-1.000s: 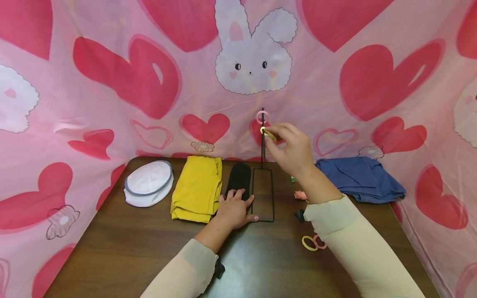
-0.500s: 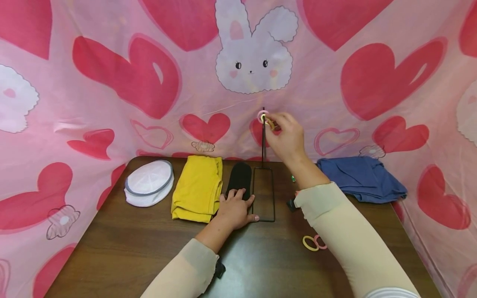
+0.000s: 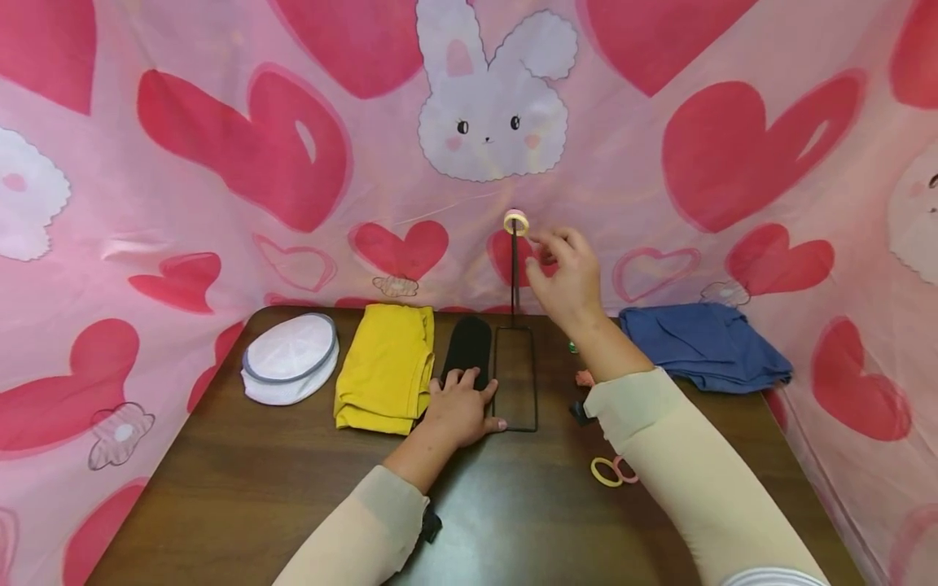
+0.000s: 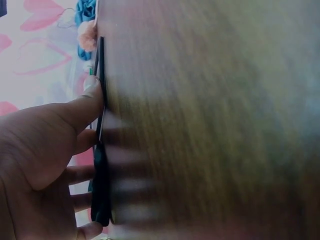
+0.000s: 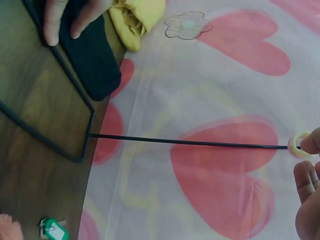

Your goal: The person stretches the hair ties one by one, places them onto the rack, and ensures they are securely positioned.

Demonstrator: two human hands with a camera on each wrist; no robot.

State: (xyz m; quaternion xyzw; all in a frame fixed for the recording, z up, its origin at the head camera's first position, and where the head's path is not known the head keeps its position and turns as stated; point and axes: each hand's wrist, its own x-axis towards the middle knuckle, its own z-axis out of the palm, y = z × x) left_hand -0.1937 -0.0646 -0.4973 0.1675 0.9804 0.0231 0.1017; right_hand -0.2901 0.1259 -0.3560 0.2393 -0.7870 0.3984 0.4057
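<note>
On the surface, the left hand lies flat, fingers spread, on a black sock and the stand base. The right hand hovers just beside the rod top, fingers loosely parted and holding nothing. A yellow ring sits on the rod tip.

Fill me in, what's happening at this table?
A person is threading hair ties onto a thin black wire stand. The left hand presses flat on the stand's base frame and a black cloth. The right hand is at the rod's tip, where a yellow hair tie now sits; its grip looks loose. Two more ties lie on the table.
</note>
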